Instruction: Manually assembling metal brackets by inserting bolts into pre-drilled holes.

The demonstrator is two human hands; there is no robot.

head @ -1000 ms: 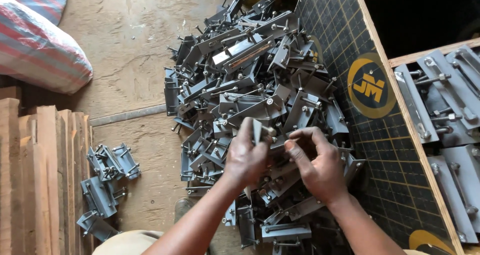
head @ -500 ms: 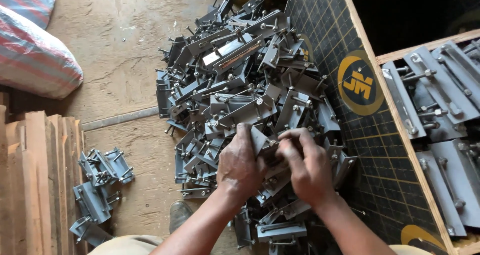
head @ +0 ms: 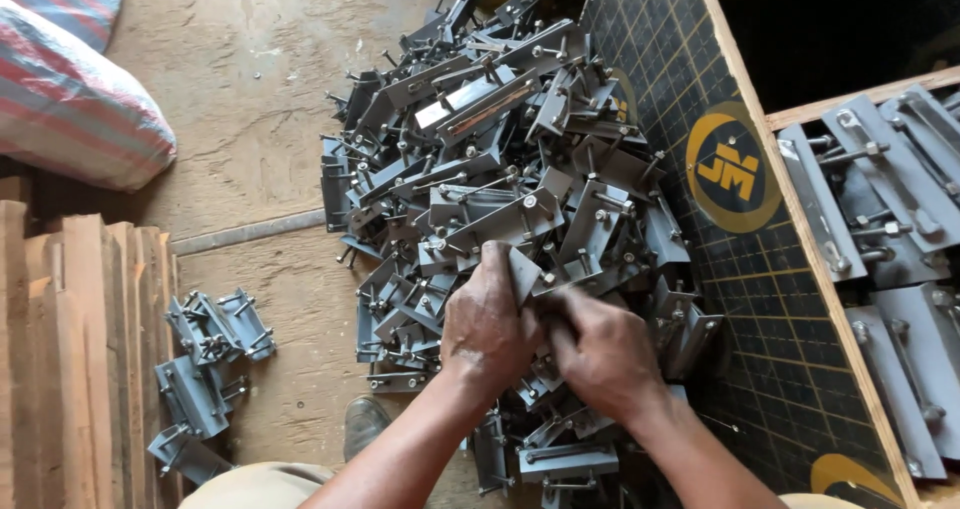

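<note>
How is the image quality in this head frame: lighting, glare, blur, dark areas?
Head view: even, soft light with no hard shadows; mild glare on a flat plate atop the bracket pile; left hand and right hand slightly soft but readable; top-right corner nearly black, detail lost; sack at left edge sharp.

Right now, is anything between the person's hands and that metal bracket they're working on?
Nothing visible. The left hand and right hand are both already on the grey metal bracket, atop the pile of brackets.
</note>
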